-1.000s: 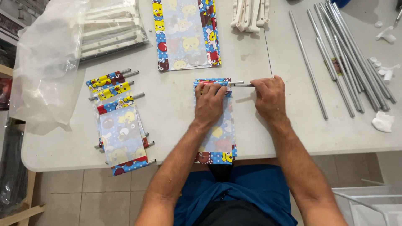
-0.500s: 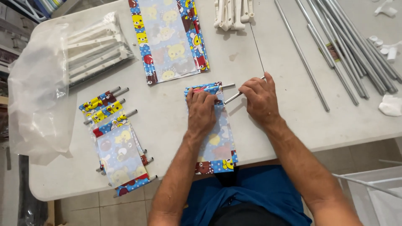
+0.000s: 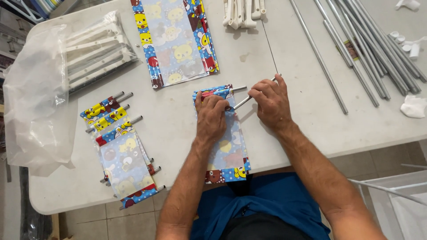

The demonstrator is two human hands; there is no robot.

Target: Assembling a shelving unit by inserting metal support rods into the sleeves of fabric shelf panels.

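Under both hands, blue cartoon-print fabric panel (image 3: 229, 142) lies flat.

The left hand (image 3: 211, 119) hides where the short rod (image 3: 251, 95) enters the fabric panel (image 3: 225, 146).
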